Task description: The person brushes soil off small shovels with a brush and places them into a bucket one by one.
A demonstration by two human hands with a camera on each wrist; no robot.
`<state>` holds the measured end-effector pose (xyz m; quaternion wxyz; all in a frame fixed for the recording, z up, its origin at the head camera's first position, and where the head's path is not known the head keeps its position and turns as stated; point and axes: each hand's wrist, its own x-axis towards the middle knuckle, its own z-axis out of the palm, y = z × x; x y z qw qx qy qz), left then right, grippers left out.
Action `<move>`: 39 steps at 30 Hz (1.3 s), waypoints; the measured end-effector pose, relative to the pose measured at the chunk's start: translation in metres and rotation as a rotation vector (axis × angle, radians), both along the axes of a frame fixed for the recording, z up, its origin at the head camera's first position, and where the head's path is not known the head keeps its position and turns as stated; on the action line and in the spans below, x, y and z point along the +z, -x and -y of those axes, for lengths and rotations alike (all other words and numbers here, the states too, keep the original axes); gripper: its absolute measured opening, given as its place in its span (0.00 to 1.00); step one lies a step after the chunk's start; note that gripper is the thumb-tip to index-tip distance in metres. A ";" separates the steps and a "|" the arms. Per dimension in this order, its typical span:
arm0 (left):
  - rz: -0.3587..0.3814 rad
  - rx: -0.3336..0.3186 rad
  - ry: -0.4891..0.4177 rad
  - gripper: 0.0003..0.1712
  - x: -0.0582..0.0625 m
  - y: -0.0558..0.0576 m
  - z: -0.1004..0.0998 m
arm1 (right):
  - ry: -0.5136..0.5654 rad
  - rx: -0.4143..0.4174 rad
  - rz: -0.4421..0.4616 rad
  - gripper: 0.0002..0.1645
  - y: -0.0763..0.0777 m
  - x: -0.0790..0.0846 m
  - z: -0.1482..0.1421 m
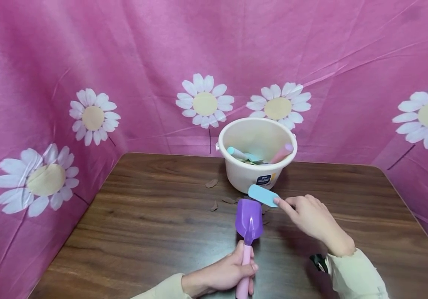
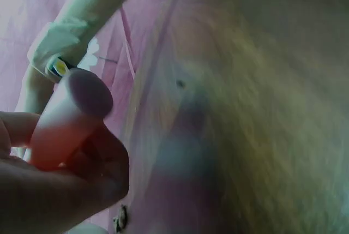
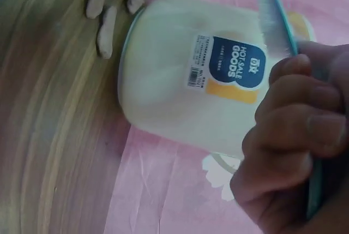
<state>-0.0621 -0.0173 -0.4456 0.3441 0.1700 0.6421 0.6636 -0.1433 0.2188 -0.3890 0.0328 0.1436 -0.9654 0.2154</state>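
Observation:
My left hand (image 1: 226,269) grips the pink handle of a purple toy shovel (image 1: 249,218), its scoop pointing toward the bucket; the handle's rounded end (image 2: 90,95) shows in the left wrist view. In my right hand (image 1: 312,216) is a light blue brush (image 1: 263,195), fingers curled round its handle. White bristles (image 3: 272,24) show on it in the right wrist view. The brush is just above and right of the scoop, in front of the white bucket (image 1: 236,176). Dry brown leaf pieces (image 1: 229,200) lie on the table around the scoop, some partly hidden behind it.
Inside the bucket are a tool with a teal-ended handle (image 1: 236,153), another with a pink handle (image 1: 282,153), and some leafy bits. The brown wooden table (image 1: 143,216) ends at a pink cloth (image 1: 154,62) printed with white daisies. A dark object (image 1: 318,263) shows by the right cuff.

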 end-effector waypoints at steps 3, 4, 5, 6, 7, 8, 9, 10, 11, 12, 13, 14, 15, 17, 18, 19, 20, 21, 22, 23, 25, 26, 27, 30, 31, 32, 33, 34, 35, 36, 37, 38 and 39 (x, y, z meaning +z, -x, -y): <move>0.023 0.033 -0.006 0.11 -0.001 0.002 0.000 | 0.024 0.050 -0.041 0.30 -0.004 0.002 0.004; 0.048 0.039 -0.016 0.11 -0.001 0.002 0.000 | 0.036 0.084 -0.058 0.29 -0.006 0.003 0.006; 0.073 0.042 -0.031 0.10 -0.001 0.003 0.000 | 0.045 0.120 -0.075 0.29 -0.009 0.003 0.009; 0.099 0.042 -0.048 0.10 0.000 0.004 0.000 | 0.052 0.161 -0.093 0.28 -0.012 0.004 0.012; 0.122 0.040 -0.062 0.10 0.000 0.004 0.000 | 0.054 0.204 -0.109 0.27 -0.014 0.005 0.016; 0.144 0.040 -0.076 0.09 0.000 0.005 0.000 | 0.053 0.241 -0.118 0.27 -0.017 0.006 0.019; 0.163 0.038 -0.090 0.09 0.000 0.005 -0.001 | 0.054 0.275 -0.121 0.27 -0.019 0.006 0.022; 0.178 0.035 -0.101 0.09 0.001 0.005 -0.001 | 0.052 0.304 -0.117 0.27 -0.022 0.007 0.024; 0.188 0.032 -0.110 0.09 0.001 0.005 -0.001 | 0.048 0.325 -0.109 0.27 -0.023 0.007 0.026; 0.195 0.030 -0.116 0.09 0.001 0.006 -0.001 | 0.046 0.342 -0.099 0.27 -0.025 0.007 0.027; 0.195 0.026 -0.120 0.09 0.002 0.006 0.000 | 0.046 0.351 -0.083 0.27 -0.026 0.006 0.028; 0.191 0.022 -0.121 0.10 0.003 0.006 0.000 | 0.055 0.355 -0.061 0.27 -0.026 0.006 0.028; 0.183 0.015 -0.121 0.10 0.004 0.006 0.000 | 0.068 0.357 -0.039 0.27 -0.026 0.005 0.028; 0.158 -0.003 -0.115 0.11 0.005 0.006 0.001 | 0.106 0.352 0.000 0.26 -0.024 0.002 0.026; 0.146 -0.012 -0.110 0.11 0.006 0.006 0.002 | 0.131 0.348 0.022 0.26 -0.022 0.001 0.024; 0.134 -0.020 -0.107 0.11 0.007 0.006 0.003 | 0.156 0.339 0.042 0.25 -0.020 0.000 0.023; 0.125 -0.026 -0.105 0.11 0.008 0.006 0.003 | 0.182 0.324 0.058 0.24 -0.017 -0.002 0.020; 0.123 -0.032 -0.104 0.12 0.008 0.006 0.004 | 0.195 0.297 0.073 0.24 -0.014 -0.003 0.018; 0.126 -0.034 -0.105 0.11 0.008 0.006 0.005 | 0.203 0.263 0.084 0.24 -0.012 -0.005 0.016; 0.131 -0.041 -0.108 0.11 0.008 0.006 0.006 | 0.207 0.227 0.092 0.25 -0.009 -0.007 0.014; 0.155 -0.045 -0.120 0.11 0.008 0.005 0.007 | 0.192 0.147 0.086 0.27 -0.003 -0.011 0.009; 0.167 -0.048 -0.126 0.11 0.008 0.004 0.007 | 0.180 0.109 0.081 0.28 -0.002 -0.012 0.007; 0.179 -0.050 -0.132 0.11 0.008 0.003 0.008 | 0.165 0.076 0.072 0.29 0.000 -0.014 0.006; 0.198 -0.038 -0.141 0.11 0.006 0.003 0.008 | 0.141 0.039 0.021 0.30 0.000 -0.015 0.005; 0.202 -0.032 -0.141 0.12 0.006 0.003 0.008 | 0.141 0.041 0.009 0.30 -0.001 -0.014 0.006; 0.210 -0.026 -0.143 0.12 0.006 0.004 0.008 | 0.150 0.056 -0.003 0.29 -0.003 -0.013 0.007; 0.220 -0.017 -0.146 0.12 0.006 0.004 0.008 | 0.160 0.084 -0.017 0.28 -0.005 -0.013 0.008; 0.233 -0.008 -0.149 0.12 0.007 0.005 0.009 | 0.167 0.118 -0.032 0.28 -0.008 -0.012 0.010; 0.248 0.000 -0.154 0.13 0.007 0.005 0.009 | 0.173 0.159 -0.046 0.27 -0.010 -0.011 0.012; 0.264 0.007 -0.162 0.13 0.008 0.006 0.009 | 0.180 0.202 -0.056 0.26 -0.013 -0.010 0.013; 0.282 0.012 -0.171 0.13 0.009 0.006 0.009 | 0.185 0.241 -0.061 0.26 -0.016 -0.009 0.015; 0.296 0.014 -0.181 0.13 0.009 0.007 0.010 | 0.188 0.277 -0.064 0.26 -0.018 -0.008 0.017; 0.307 0.010 -0.192 0.13 0.010 0.008 0.010 | 0.186 0.307 -0.066 0.26 -0.021 -0.008 0.018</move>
